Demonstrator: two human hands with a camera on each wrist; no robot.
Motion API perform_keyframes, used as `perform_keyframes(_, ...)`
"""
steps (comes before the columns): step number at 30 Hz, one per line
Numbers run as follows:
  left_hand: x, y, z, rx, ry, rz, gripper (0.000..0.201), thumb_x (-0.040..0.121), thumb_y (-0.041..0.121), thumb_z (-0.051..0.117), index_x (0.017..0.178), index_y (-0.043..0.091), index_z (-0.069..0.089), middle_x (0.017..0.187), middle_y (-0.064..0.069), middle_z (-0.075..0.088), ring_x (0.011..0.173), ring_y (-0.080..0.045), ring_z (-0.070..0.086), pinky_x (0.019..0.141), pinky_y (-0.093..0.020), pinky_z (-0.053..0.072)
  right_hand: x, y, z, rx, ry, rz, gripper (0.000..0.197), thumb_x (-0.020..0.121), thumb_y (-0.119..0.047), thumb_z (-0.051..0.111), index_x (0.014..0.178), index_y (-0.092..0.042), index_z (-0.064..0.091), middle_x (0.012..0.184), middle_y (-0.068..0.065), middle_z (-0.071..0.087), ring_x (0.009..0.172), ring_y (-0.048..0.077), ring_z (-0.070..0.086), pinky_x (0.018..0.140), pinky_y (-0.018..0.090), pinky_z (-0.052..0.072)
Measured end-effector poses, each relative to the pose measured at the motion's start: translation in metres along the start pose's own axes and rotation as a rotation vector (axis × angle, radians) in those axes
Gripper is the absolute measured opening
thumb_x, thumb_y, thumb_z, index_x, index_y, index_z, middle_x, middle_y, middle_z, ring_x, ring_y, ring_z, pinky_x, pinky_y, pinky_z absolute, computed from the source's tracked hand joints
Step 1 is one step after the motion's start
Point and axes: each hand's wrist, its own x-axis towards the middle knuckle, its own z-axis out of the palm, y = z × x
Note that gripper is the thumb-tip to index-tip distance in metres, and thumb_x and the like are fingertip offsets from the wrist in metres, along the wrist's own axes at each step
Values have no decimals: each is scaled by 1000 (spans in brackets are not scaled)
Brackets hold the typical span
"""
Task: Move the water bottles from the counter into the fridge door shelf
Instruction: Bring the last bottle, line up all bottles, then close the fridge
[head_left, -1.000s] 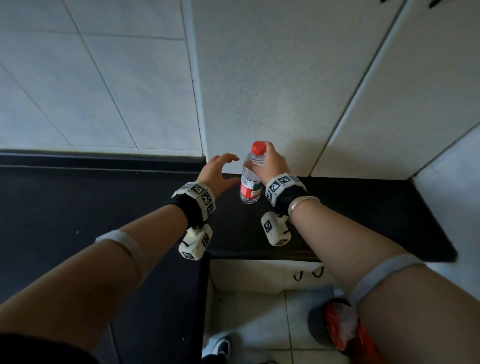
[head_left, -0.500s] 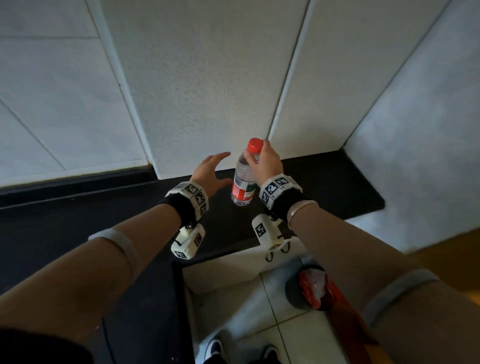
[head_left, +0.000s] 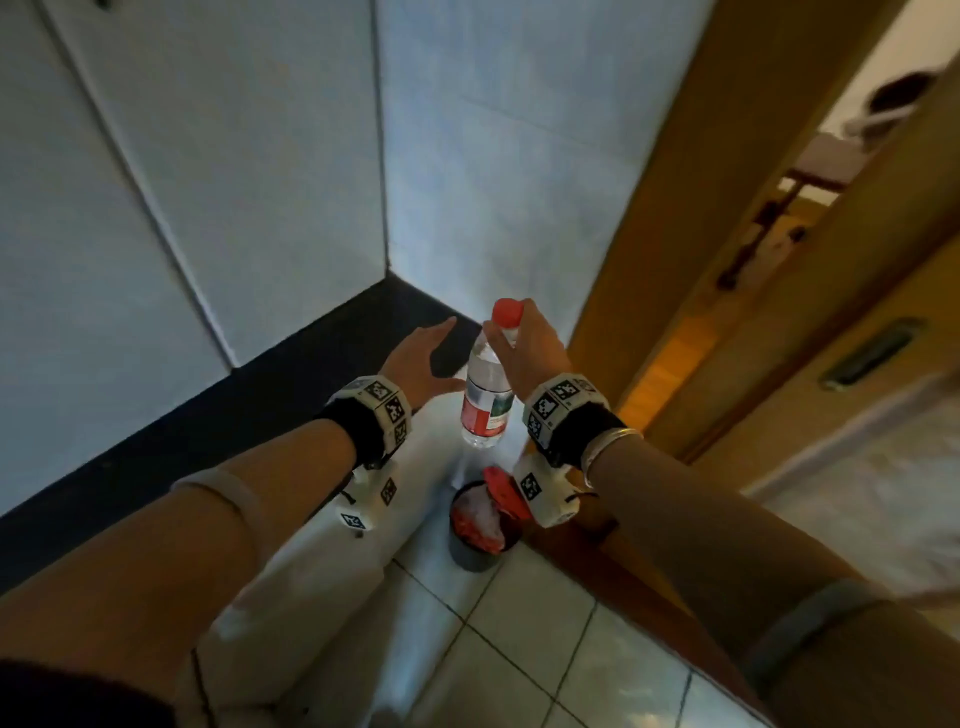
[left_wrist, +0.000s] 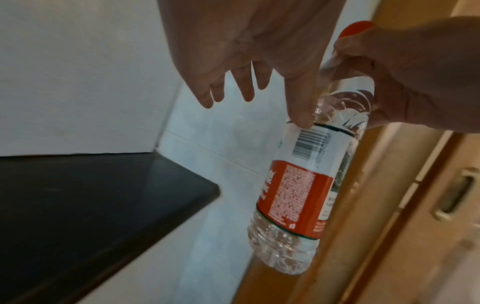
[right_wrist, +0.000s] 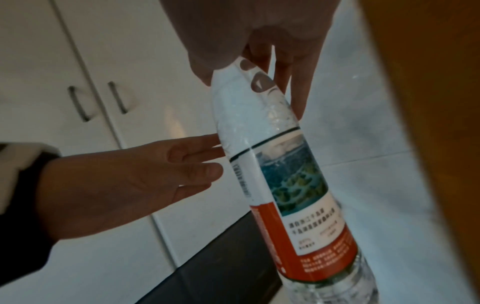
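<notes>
A clear water bottle (head_left: 485, 395) with a red cap and a red and white label hangs in the air past the end of the dark counter (head_left: 208, 431). My right hand (head_left: 524, 343) grips it by the neck just under the cap. The same bottle (left_wrist: 306, 185) shows in the left wrist view and again, as the bottle (right_wrist: 280, 185), in the right wrist view, tilted. My left hand (head_left: 421, 358) is spread open just left of the bottle, holding nothing; its fingers (right_wrist: 197, 156) reach close to the bottle's side. No fridge is in view.
White wall tiles (head_left: 249, 156) rise behind the counter. A wooden door frame (head_left: 675, 234) and a door with a recessed handle (head_left: 872, 353) stand on the right. A dark bin (head_left: 480, 525) with red and white contents sits on the tiled floor below my hands.
The view has swung right from the counter toward the door. My right hand has carried the bottle off the counter's end, and my left hand has stayed spread beside it.
</notes>
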Motion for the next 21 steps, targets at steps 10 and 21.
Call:
perform_keyframes(10,31,213,144,35,-289,341,83,81,26,68,147,21,17,155,-6,22,142,-26,23,113,-37,22,-40,170,-201,-102,362,200,33,92,-37,50,111,-10,45,111,9,59,99,26,58,78,31,41)
perform_keyframes(21,-12,401,293,42,-604,719,86,77,19,72,146,22,22,152,-4,28,140,-24,28,112,-35,26,-162,292,-360,-175,789,547,35,91,-36,53,113,-10,46,114,10,60,101,27,57,82,33,42)
